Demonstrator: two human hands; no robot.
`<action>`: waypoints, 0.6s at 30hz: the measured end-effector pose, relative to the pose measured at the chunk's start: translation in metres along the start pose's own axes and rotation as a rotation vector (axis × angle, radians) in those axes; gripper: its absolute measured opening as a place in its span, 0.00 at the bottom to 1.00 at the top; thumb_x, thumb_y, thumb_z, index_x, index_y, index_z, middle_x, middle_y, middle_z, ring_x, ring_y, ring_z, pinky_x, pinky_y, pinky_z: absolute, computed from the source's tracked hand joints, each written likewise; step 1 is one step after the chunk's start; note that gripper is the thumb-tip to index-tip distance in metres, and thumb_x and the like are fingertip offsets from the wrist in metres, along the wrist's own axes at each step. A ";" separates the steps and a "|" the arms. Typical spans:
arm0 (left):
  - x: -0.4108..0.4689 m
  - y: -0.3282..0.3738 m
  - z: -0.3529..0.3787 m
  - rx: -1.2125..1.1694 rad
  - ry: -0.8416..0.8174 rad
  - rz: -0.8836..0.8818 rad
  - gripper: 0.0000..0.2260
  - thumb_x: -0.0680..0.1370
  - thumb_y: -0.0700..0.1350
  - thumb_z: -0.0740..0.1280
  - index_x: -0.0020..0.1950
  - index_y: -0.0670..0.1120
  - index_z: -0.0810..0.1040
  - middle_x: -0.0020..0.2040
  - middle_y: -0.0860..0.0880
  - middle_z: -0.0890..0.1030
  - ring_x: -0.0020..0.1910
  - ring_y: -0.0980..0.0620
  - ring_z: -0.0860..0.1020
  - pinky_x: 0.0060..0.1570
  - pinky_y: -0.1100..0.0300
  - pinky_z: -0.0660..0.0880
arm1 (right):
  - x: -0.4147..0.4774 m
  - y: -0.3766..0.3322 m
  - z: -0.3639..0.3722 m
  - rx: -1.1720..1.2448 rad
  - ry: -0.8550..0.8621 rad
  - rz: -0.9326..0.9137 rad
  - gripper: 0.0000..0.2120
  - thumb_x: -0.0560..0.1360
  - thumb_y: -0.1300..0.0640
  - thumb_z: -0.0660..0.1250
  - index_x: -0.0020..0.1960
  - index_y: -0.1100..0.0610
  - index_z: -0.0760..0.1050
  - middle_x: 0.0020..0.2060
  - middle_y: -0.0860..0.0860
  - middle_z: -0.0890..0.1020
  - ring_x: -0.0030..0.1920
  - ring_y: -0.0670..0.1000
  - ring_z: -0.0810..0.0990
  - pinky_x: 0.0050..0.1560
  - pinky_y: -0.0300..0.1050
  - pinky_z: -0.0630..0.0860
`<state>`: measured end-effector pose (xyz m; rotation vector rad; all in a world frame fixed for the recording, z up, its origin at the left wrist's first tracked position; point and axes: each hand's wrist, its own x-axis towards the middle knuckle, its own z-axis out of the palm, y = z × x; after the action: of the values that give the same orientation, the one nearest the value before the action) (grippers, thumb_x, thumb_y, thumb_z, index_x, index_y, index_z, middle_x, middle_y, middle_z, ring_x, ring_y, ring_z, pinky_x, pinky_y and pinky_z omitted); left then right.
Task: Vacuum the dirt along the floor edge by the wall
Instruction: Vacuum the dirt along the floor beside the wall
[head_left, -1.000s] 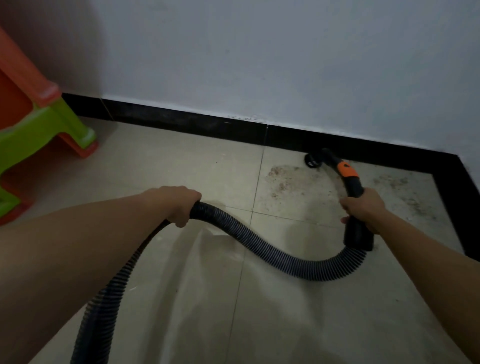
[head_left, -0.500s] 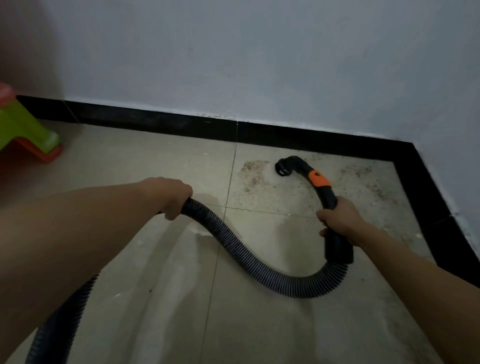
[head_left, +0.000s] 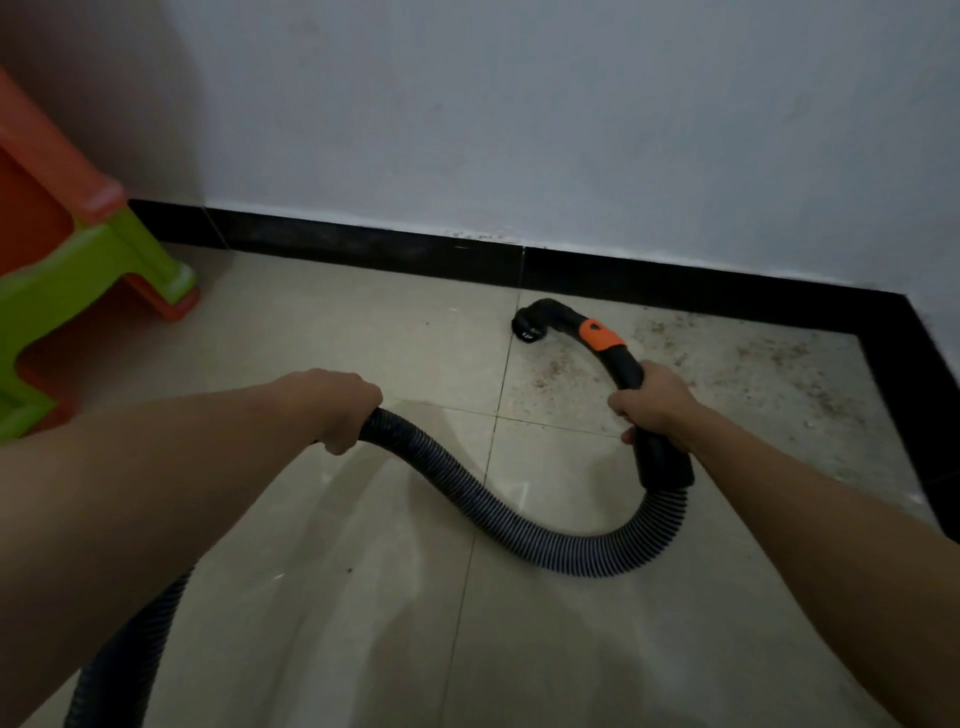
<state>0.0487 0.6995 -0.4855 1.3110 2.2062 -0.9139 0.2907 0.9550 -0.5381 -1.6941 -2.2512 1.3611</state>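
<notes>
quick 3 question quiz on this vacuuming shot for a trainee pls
1. True or false: the right hand grips the curved black handle below its orange band.
2. What does the left hand hold? A) the ribbed hose B) the green stool C) nothing
3. Fill in: most of the dirt still lies to the ____ of the nozzle.

Key
1. True.
2. A, the ribbed hose.
3. Right, towards the corner, along the black skirting.

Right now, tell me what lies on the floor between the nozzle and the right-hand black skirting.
In the head view, dirt specks litter the tile between the nozzle and the black skirting; nothing else lies there.
</notes>
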 end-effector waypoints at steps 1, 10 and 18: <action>0.000 0.000 -0.001 0.000 0.008 -0.003 0.17 0.70 0.40 0.70 0.57 0.47 0.72 0.48 0.49 0.76 0.45 0.49 0.78 0.39 0.58 0.73 | -0.001 -0.001 0.002 -0.040 0.035 -0.009 0.17 0.73 0.61 0.70 0.58 0.55 0.68 0.45 0.57 0.77 0.33 0.57 0.84 0.32 0.49 0.82; 0.008 0.014 -0.007 -0.047 0.017 0.072 0.17 0.69 0.43 0.72 0.54 0.49 0.71 0.47 0.49 0.75 0.45 0.49 0.78 0.43 0.56 0.77 | -0.013 0.023 -0.016 -0.091 0.110 -0.004 0.17 0.73 0.60 0.70 0.58 0.55 0.69 0.43 0.57 0.77 0.29 0.56 0.83 0.30 0.50 0.82; 0.012 0.036 -0.023 -0.005 0.032 0.147 0.17 0.68 0.43 0.74 0.53 0.49 0.71 0.47 0.48 0.76 0.46 0.48 0.78 0.41 0.55 0.75 | -0.029 0.032 -0.025 -0.145 0.003 -0.051 0.18 0.72 0.61 0.71 0.58 0.53 0.68 0.43 0.59 0.79 0.29 0.57 0.83 0.28 0.46 0.80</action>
<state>0.0744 0.7358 -0.4891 1.4728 2.1022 -0.8376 0.3393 0.9490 -0.5293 -1.6643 -2.4274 1.2118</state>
